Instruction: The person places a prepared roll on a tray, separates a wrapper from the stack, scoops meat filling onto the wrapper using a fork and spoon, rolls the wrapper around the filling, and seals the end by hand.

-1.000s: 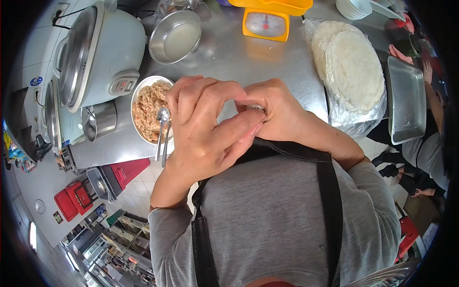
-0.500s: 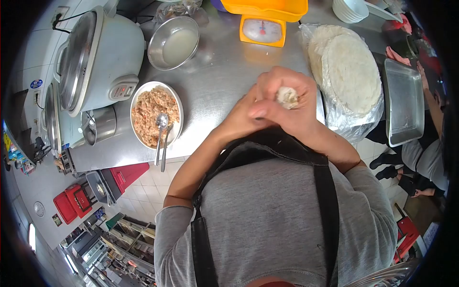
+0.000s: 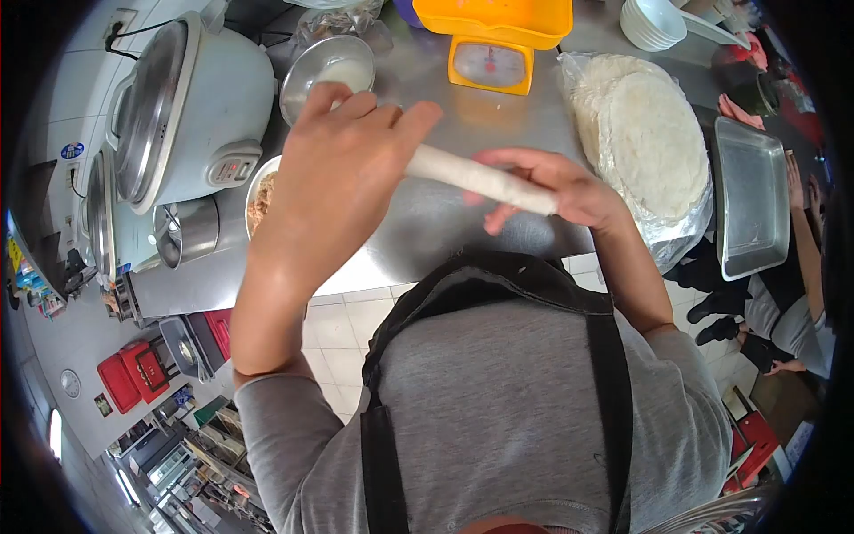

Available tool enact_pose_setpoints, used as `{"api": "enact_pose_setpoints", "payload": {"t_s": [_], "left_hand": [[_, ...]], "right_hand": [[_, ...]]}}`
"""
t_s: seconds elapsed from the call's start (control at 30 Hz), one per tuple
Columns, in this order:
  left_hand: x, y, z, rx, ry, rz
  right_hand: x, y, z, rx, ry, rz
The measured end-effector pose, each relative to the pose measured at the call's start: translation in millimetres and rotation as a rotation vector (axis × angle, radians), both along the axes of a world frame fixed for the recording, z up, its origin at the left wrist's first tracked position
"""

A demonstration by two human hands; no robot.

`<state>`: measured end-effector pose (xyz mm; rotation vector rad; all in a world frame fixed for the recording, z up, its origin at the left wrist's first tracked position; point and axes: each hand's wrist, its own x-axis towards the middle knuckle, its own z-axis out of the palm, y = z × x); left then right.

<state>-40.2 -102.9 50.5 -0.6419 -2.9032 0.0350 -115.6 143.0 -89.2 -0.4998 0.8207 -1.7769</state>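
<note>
A long, pale rolled wrapper stretches between my hands above the steel table, slightly tilted. My left hand grips its left end, which the fingers hide. Around the right end, the fingers of my right hand are curled, with the thumb side near the tip. Beneath my left wrist, a white bowl of minced filling is mostly covered. Just beyond my left hand is a metal bowl with whitish liquid. To the right lies a stack of round white sheets on clear plastic.
A large cooker and a metal pot stand at the left. A yellow scale is at the back, beside white bowls. An empty metal tray lies at the far right, with a co-worker's hands beyond it.
My hands were together and have moved apart, left hand up and leftward over the filling bowl. The roll, earlier seen only end-on in my right hand, now shows along its length.
</note>
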Motion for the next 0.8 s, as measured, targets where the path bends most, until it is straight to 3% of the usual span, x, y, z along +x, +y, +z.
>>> {"api": "enact_pose_setpoints", "payload": {"t_s": [0.07,0.2,0.23,0.5,0.63,0.8], "left_hand": [[2,12,16,-0.082,-0.048,-0.03],[5,28,43,-0.02,-0.047,-0.076],[6,27,46,0.047,-0.012,-0.069],[29,16,33,0.515,0.022,-0.008],[37,26,4,0.567,-0.034,-0.096],[41,36,-10,0.42,0.06,-0.073]], "right_hand": [[-6,-5,-8,0.132,0.23,0.238],[6,-36,5,0.347,0.518,0.343],[15,-41,7,0.318,0.429,0.236],[34,-48,-1,0.135,0.579,-0.214],[41,-51,16,0.111,0.588,-0.302],[44,-54,19,0.105,0.722,-0.362]]}}
